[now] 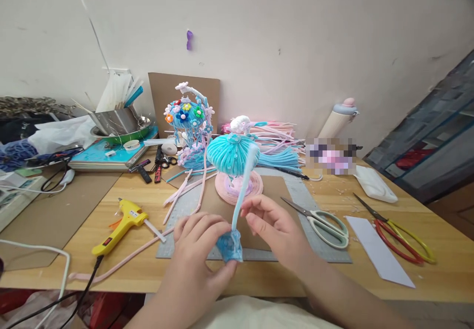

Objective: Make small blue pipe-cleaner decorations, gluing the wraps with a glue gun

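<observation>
My left hand [202, 250] is closed around a small, crinkled blue piece [231, 246] whose kind I cannot make out. A light-blue pipe cleaner [242, 191] rises from it, leaning slightly right. Just right of that stem, my right hand [276, 230] has its fingers half curled and apart, with nothing visible between them. Behind both hands stands a turquoise pipe-cleaner dome [232, 154] topped with white, above a round pink base [220, 191]. The upright pipe cleaner partly covers the dome's right side.
A yellow glue gun [124, 225] lies left on the table. Green-handled scissors [326, 225] and red-and-yellow-handled scissors [396, 240] are at right, around a white card strip [379, 250]. Behind stand a flowered pipe-cleaner lamp shape [188, 114] and bundled blue pipe cleaners [279, 160].
</observation>
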`<state>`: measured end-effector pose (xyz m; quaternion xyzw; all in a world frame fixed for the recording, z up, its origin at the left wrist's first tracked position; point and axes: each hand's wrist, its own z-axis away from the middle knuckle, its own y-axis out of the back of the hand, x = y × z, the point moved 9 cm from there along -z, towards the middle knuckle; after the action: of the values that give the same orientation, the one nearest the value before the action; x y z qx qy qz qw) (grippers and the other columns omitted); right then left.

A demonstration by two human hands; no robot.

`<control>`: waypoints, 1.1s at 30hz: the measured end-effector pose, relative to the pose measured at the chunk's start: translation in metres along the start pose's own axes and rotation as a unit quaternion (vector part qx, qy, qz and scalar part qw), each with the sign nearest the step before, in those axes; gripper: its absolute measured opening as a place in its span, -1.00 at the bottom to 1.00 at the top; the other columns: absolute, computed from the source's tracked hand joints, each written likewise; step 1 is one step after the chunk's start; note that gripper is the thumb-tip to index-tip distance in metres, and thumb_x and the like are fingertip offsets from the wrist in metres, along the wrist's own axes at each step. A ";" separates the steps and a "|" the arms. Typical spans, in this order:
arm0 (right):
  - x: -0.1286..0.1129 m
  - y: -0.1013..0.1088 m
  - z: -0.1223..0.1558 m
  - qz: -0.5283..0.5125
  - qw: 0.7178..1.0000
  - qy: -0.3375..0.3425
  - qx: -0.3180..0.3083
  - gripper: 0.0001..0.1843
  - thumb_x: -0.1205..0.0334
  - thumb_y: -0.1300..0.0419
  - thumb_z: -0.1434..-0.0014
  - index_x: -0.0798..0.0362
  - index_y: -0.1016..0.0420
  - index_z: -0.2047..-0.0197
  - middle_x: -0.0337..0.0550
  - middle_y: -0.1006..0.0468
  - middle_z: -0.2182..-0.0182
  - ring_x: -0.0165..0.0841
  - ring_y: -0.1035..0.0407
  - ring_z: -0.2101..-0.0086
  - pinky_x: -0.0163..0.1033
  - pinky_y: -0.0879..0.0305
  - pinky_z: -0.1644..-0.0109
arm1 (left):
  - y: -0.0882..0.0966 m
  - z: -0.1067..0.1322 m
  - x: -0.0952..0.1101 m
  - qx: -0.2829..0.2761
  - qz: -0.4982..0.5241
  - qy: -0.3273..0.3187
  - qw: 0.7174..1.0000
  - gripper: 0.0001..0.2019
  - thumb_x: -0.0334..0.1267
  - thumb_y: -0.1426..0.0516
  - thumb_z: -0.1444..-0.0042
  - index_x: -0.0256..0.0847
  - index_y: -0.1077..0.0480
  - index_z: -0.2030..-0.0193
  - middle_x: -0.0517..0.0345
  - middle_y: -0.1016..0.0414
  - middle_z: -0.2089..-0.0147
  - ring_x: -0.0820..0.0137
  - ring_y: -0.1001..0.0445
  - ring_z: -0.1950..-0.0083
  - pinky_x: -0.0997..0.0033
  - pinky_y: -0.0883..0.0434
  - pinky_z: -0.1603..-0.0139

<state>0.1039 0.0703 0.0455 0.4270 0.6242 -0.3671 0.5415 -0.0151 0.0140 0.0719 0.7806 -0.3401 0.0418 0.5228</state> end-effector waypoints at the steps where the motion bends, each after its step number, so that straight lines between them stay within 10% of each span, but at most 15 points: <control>1: 0.000 0.000 -0.001 -0.005 1.000 -0.001 0.002 -0.77 0.09 -0.13 -0.18 0.05 -0.35 0.17 -0.21 -0.37 0.32 -0.43 -0.24 0.39 -0.32 -0.21 0.34 | -0.001 0.000 -0.001 -0.002 0.005 0.006 1.000 -0.62 -0.44 -0.16 0.09 -0.07 -0.30 0.10 0.09 -0.46 0.05 0.15 -0.34 -0.01 0.08 -0.14 -0.03; 7: -0.023 0.012 0.014 0.172 0.970 0.150 0.086 -0.94 0.27 -0.09 -0.19 0.02 -0.25 0.26 -0.22 -0.36 0.37 -0.41 -0.26 0.40 -0.29 -0.21 0.35 | -0.003 -0.001 -0.010 0.003 -0.001 0.042 0.999 -0.68 -0.41 -0.15 0.10 -0.09 -0.31 0.15 0.09 -0.47 0.12 0.15 -0.32 0.05 0.09 -0.16 0.04; 10: -0.055 -0.007 0.035 0.388 0.853 0.339 0.084 -0.92 0.39 -0.15 -0.13 0.03 -0.37 0.29 -0.15 -0.45 0.32 -0.32 -0.29 0.26 -0.17 -0.18 0.16 | -0.003 -0.002 -0.012 -0.005 -0.031 0.051 0.998 -0.69 -0.41 -0.16 0.10 -0.09 -0.35 0.17 0.12 -0.47 0.12 0.14 -0.33 0.06 0.10 -0.17 0.06; 14: -0.066 -0.026 0.039 0.531 0.755 0.377 0.068 -0.72 0.44 -0.12 -0.18 -0.01 -0.44 0.05 -0.11 -0.52 0.06 -0.27 -0.30 0.02 -0.05 0.03 -0.10 | -0.006 -0.001 -0.012 -0.016 -0.095 0.045 0.994 -0.66 -0.41 -0.16 0.07 -0.06 -0.36 0.11 0.12 -0.48 0.09 0.12 -0.32 0.02 0.05 -0.13 0.01; 23: -0.035 -0.026 0.005 0.568 0.807 0.157 -0.039 -0.79 0.39 -0.05 -0.22 0.04 -0.48 0.36 -0.21 -0.54 0.45 -0.35 -0.32 0.41 -0.20 -0.04 0.26 | -0.011 0.002 -0.013 0.014 -0.212 0.018 0.977 -0.66 -0.42 -0.18 0.04 -0.06 -0.39 0.10 0.12 -0.50 0.04 0.10 -0.35 -0.03 0.02 -0.09 -0.09; 33: -0.017 -0.017 0.002 0.491 0.869 0.042 -0.045 -0.88 0.39 -0.07 -0.15 0.01 -0.38 0.32 -0.26 -0.53 0.45 -0.37 -0.37 0.43 -0.30 -0.05 0.39 | -0.007 0.002 -0.013 0.018 -0.173 0.028 0.984 -0.75 -0.33 -0.14 0.00 -0.06 -0.43 0.13 0.11 -0.47 -0.07 0.11 -0.32 -0.10 0.01 -0.06 -0.13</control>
<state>0.0893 0.0601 0.0619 0.6684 0.3716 -0.0070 0.6442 -0.0216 0.0202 0.0599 0.8353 -0.1844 -0.0212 0.5175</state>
